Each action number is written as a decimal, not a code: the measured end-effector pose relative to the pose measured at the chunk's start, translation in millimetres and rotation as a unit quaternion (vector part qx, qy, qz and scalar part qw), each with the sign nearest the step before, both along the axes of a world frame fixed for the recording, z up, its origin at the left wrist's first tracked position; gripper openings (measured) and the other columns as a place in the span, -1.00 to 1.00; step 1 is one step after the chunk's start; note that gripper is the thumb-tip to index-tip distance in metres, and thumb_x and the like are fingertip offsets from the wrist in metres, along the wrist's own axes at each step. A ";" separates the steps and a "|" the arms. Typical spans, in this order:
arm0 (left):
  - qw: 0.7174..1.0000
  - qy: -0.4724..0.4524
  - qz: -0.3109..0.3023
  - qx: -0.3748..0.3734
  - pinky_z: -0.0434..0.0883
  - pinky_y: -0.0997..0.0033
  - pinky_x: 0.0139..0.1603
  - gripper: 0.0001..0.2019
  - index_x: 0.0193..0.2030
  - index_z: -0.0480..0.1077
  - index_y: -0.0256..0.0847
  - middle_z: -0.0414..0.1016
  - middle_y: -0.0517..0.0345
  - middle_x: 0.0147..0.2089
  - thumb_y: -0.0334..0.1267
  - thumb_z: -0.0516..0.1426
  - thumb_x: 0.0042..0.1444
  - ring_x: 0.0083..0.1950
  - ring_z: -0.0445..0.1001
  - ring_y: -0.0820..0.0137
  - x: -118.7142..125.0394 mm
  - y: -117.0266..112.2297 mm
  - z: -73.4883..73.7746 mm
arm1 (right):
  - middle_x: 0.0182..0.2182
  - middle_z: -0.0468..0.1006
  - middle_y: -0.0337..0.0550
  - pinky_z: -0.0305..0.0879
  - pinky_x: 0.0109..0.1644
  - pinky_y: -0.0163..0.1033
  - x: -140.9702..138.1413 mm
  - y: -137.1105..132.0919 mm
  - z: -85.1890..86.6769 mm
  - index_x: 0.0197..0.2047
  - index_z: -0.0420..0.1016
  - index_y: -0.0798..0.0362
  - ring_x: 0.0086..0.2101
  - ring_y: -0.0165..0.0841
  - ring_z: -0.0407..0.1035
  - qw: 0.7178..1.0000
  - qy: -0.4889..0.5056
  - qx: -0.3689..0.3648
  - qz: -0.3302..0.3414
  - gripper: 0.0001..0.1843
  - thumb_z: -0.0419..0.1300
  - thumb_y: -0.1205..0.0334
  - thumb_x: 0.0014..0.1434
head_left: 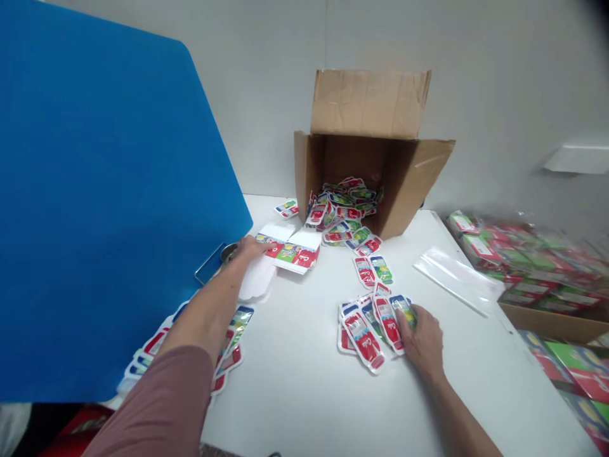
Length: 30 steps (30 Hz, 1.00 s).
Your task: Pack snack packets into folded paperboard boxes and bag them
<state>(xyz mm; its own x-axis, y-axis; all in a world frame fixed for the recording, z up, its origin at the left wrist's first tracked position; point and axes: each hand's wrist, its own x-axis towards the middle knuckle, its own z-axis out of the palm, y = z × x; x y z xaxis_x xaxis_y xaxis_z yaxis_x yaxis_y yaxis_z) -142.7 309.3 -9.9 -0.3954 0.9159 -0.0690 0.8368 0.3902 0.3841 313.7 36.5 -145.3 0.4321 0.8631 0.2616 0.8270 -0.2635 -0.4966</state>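
Counter (295, 393), white: saw right hand (424, 339) at a near pouch pile (364, 339), fingers clamped on the edge of a red-and-green twin pouch (391, 325). Found printed Cola carton (304, 257), white flaps spread, just in front of an open cardboard box (371, 105). Noted left hand (248, 249) at the carton's left end, index finger extended; could not tell grip, undersides hidden. Saw loose pouches (349, 212) in box mouth.

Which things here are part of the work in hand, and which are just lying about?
Likely in use:
- packets at the right hand
- printed carton at the left hand
- open cardboard box, packets spilling out

Seemingly just lying about:
- plastic film
- wrapped packs, far right
- blue panel
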 end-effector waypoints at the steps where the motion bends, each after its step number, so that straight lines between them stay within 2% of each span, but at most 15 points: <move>1: 1.000 0.006 0.002 -0.003 0.41 -0.15 0.26 -0.53 0.20 0.42 -0.26 0.44 -0.15 0.28 0.01 0.24 0.30 0.28 0.45 0.04 -1.1 3.3 -2.4 | -0.03 0.60 0.15 0.24 0.13 0.05 -0.3 0.2 -0.2 0.13 0.45 0.12 -0.02 0.02 0.40 1.000 -0.001 -0.001 0.000 -0.36 0.00 -0.28 0.35; 4: 1.000 0.025 0.003 0.009 0.37 -0.18 0.22 -0.23 0.14 0.44 -0.46 0.41 -0.45 0.29 0.18 0.38 0.00 0.33 0.37 -0.21 -1.0 5.7 -11.3 | -0.03 0.59 0.13 0.25 0.14 0.07 -0.5 1.3 -0.7 0.12 0.45 0.09 -0.01 0.02 0.40 1.000 -0.008 -0.003 -0.005 -0.38 0.00 -0.27 0.35; 6: 0.999 0.032 -0.010 0.032 0.35 -0.17 0.23 -0.15 0.11 0.45 -0.46 0.41 -0.52 0.29 0.21 0.43 -0.16 0.35 0.33 -0.30 0.2 3.3 -17.8 | -0.04 0.59 0.12 0.25 0.14 0.08 -0.6 2.0 -0.6 0.11 0.45 0.08 -0.01 0.02 0.40 1.000 -0.011 -0.007 -0.003 -0.39 0.00 -0.27 0.35; 9: 0.997 0.035 -0.011 0.063 0.33 -0.11 0.27 -0.17 0.14 0.44 -0.36 0.41 -0.46 0.29 0.21 0.42 -0.16 0.38 0.29 -0.27 0.7 0.3 -26.0 | -0.06 0.59 0.11 0.26 0.14 0.09 -0.9 2.2 0.4 0.09 0.45 0.08 -0.02 0.02 0.40 1.000 -0.008 -0.013 0.006 -0.38 -0.01 -0.29 0.35; 12: 0.997 0.022 0.005 0.072 0.34 -0.08 0.25 -0.12 0.16 0.38 -0.40 0.37 -0.50 0.31 0.21 0.42 -0.18 0.38 0.27 -0.27 -2.5 2.3 -30.2 | -0.04 0.58 0.11 0.27 0.15 0.09 -1.2 1.2 0.9 0.11 0.44 0.07 -0.01 0.02 0.40 1.000 -0.007 -0.012 0.007 -0.37 -0.01 -0.30 0.35; 17: 0.997 -0.019 0.035 0.068 0.37 0.01 0.14 -0.24 0.03 0.43 -0.43 0.47 -0.47 0.19 0.16 0.42 -0.15 0.29 0.36 -0.22 -9.6 9.2 -30.0 | -0.03 0.58 0.14 0.28 0.14 0.11 -0.9 0.8 0.8 0.11 0.46 0.10 0.00 0.07 0.41 1.000 -0.012 -0.010 0.006 -0.34 -0.01 -0.31 0.35; 20: 0.992 -0.034 0.061 0.103 0.39 0.00 0.11 -0.31 0.04 0.47 -0.35 0.51 -0.38 0.16 0.05 0.45 -0.17 0.24 0.41 -0.20 -6.8 6.9 -27.6 | -0.04 0.59 0.13 0.27 0.16 0.11 -1.7 1.4 2.1 0.10 0.46 0.09 0.00 0.06 0.41 1.000 -0.008 -0.010 0.010 -0.37 0.00 -0.29 0.35; 23: 0.982 -0.045 0.063 0.174 0.35 0.00 0.22 -0.41 0.10 0.48 -0.23 0.46 -0.25 0.25 -0.03 0.40 -0.07 0.31 0.34 -0.12 1.2 -0.3 -23.7 | -0.02 0.59 0.10 0.27 0.15 0.09 -2.8 1.8 3.5 0.09 0.45 0.06 -0.01 0.02 0.41 1.000 -0.001 -0.005 0.014 -0.42 0.01 -0.26 0.36; 25: 0.973 -0.064 0.061 0.212 0.34 -0.01 0.26 -0.49 0.07 0.51 -0.19 0.46 -0.20 0.26 -0.08 0.37 -0.02 0.33 0.33 -0.09 6.7 -5.3 -18.7 | -0.01 0.59 0.08 0.27 0.14 0.07 -3.1 2.0 3.6 0.09 0.44 0.05 -0.01 0.00 0.41 1.000 0.004 0.007 0.020 -0.45 0.01 -0.24 0.37; 28: 0.960 -0.120 0.070 0.244 0.42 -0.04 0.18 -0.59 -0.01 0.55 -0.24 0.58 -0.19 0.12 -0.14 0.35 -0.01 0.20 0.47 -0.08 11.7 -12.7 -2.8 | 0.00 0.59 0.07 0.27 0.14 0.06 -3.4 2.2 2.5 0.09 0.44 0.04 0.00 -0.02 0.41 0.999 0.015 0.025 0.025 -0.47 0.01 -0.22 0.38; 30: 0.948 -0.173 0.073 0.256 0.51 0.00 0.03 -0.61 -0.08 0.55 -0.30 0.64 -0.18 -0.04 -0.17 0.36 -0.04 0.02 0.58 -0.04 12.6 -20.1 15.8 | 0.01 0.59 0.07 0.25 0.16 0.07 -4.3 2.3 1.9 0.09 0.43 0.04 0.01 -0.02 0.40 0.999 0.027 0.033 0.022 -0.47 0.01 -0.22 0.38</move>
